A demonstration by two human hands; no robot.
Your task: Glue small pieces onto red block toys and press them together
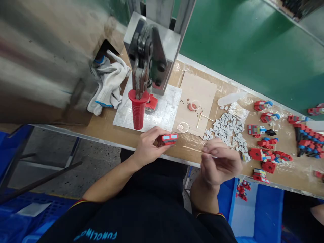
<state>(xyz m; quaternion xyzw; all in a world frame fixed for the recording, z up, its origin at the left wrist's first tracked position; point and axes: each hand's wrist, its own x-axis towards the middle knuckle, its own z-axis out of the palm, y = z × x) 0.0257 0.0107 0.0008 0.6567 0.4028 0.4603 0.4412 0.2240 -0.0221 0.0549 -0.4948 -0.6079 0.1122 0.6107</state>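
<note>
Between the thumb and fingers of my left hand [149, 147] is a red toy part [169, 138] with two light-blue windows, held over the table's front edge. My right hand [220, 160] pinches a thin cotton swab [191, 149], its far tip pointing left toward the toy part but apart from it. Beyond them, a small clear cup [193, 105] with red liquid sits on a spotted cardboard sheet [199, 86]. A round clear lid [182, 127] and a used swab [199, 119] lie near it.
A toggle press with a red handle [138, 113] stands over a metal plate [121, 118], a red part under it. White gloves [110, 84] lie left. Small grey pieces [227, 130], swabs [237, 111] and red-blue toy parts [269, 117] spread right. A blue bin [268, 209] stands below.
</note>
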